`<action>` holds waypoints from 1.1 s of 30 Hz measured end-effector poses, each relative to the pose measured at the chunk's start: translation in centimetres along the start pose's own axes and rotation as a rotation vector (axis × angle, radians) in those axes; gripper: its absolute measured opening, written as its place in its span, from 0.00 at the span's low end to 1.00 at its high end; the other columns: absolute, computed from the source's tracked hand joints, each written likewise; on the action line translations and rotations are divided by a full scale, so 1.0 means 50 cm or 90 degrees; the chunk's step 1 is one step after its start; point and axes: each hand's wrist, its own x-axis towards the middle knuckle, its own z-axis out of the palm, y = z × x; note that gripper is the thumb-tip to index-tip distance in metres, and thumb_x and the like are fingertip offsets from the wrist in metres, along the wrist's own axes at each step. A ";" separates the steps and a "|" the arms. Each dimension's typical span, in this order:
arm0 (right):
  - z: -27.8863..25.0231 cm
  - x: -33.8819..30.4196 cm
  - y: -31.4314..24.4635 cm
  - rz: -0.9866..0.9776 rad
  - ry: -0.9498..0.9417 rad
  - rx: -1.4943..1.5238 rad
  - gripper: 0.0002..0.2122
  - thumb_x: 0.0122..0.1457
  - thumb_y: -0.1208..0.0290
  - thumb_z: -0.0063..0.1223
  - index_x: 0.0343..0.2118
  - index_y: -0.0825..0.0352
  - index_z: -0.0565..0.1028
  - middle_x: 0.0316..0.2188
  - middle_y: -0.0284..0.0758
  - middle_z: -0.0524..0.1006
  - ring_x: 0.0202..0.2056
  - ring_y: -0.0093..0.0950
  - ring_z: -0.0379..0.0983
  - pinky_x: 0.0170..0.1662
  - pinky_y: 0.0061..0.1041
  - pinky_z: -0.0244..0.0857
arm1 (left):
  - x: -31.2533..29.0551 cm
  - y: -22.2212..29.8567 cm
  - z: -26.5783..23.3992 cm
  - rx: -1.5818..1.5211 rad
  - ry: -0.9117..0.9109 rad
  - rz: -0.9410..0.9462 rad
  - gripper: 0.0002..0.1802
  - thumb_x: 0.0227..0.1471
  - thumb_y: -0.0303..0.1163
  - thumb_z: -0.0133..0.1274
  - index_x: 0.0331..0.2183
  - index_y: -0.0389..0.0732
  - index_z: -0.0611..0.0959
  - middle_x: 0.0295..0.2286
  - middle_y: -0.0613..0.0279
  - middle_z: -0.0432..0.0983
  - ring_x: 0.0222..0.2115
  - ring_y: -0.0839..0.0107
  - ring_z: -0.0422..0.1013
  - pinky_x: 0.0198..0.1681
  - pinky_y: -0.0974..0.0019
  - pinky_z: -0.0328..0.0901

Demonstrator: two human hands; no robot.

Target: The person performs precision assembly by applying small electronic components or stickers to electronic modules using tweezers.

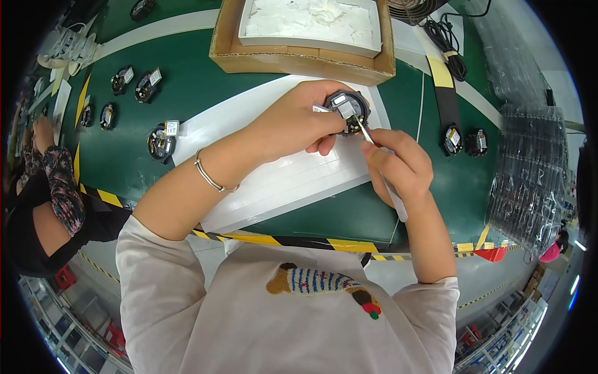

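Observation:
My left hand [299, 118] grips a round black electronic module [357, 101] above a white board, fingers wrapped around its left side. Inside the module's open face show a silvery rectangular part and small metal bits. Between the fingers of my right hand [403, 163] is a pair of slim pale tweezers [392, 194], slanting up and left. Their pointed end meets the lower part of the module's face; the exact contact point is too small to make out. A bracelet [208, 173] circles my left wrist.
Beyond my hands stands a cardboard box [302, 59] with a white powdery tray [311, 41] inside. Similar modules [162, 142] lie left on the green table, two more [453, 139] right. Stacked clear plastic trays [529, 174] stand at the right edge. Another person's arm [64, 187] is far left.

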 end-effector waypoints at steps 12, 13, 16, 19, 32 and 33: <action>-0.004 -0.006 0.001 -0.013 -0.036 -0.018 0.12 0.35 0.80 0.59 0.29 0.69 0.77 0.30 0.39 0.75 0.27 0.33 0.75 0.26 0.24 0.69 | -0.001 0.002 0.006 0.001 0.024 -0.010 0.17 0.46 0.21 0.46 0.42 0.35 0.76 0.23 0.65 0.72 0.14 0.82 0.60 0.15 0.78 0.50; -0.006 -0.007 0.001 -0.013 -0.043 -0.020 0.12 0.35 0.80 0.59 0.29 0.69 0.76 0.30 0.39 0.74 0.27 0.33 0.75 0.26 0.24 0.69 | 0.000 0.003 0.007 0.002 0.022 -0.010 0.17 0.46 0.21 0.46 0.42 0.35 0.76 0.23 0.65 0.72 0.14 0.82 0.60 0.15 0.78 0.50; -0.009 -0.004 0.001 -0.010 -0.053 -0.028 0.13 0.34 0.80 0.59 0.28 0.69 0.76 0.30 0.39 0.74 0.27 0.33 0.74 0.26 0.24 0.69 | 0.000 0.006 0.010 -0.015 0.032 -0.010 0.13 0.44 0.22 0.47 0.36 0.34 0.76 0.22 0.63 0.72 0.14 0.79 0.63 0.16 0.74 0.55; -0.005 -0.003 -0.002 -0.008 -0.047 -0.039 0.12 0.35 0.80 0.59 0.28 0.69 0.76 0.31 0.39 0.74 0.26 0.32 0.74 0.25 0.24 0.68 | 0.002 0.002 0.013 -0.015 0.045 -0.010 0.14 0.49 0.22 0.46 0.41 0.36 0.76 0.23 0.66 0.72 0.13 0.82 0.59 0.15 0.78 0.51; -0.037 0.017 -0.012 0.105 0.091 0.097 0.08 0.41 0.85 0.62 0.25 0.70 0.76 0.23 0.39 0.77 0.23 0.32 0.75 0.25 0.22 0.68 | 0.005 -0.004 0.026 0.012 0.075 0.001 0.10 0.52 0.23 0.46 0.38 0.36 0.77 0.27 0.59 0.78 0.14 0.82 0.62 0.17 0.79 0.59; -0.034 0.018 -0.011 0.143 0.090 0.107 0.07 0.42 0.85 0.62 0.26 0.70 0.76 0.23 0.40 0.77 0.24 0.33 0.76 0.27 0.23 0.69 | 0.007 -0.008 0.025 0.029 0.069 0.028 0.11 0.52 0.22 0.46 0.38 0.35 0.77 0.26 0.60 0.77 0.15 0.82 0.63 0.18 0.79 0.59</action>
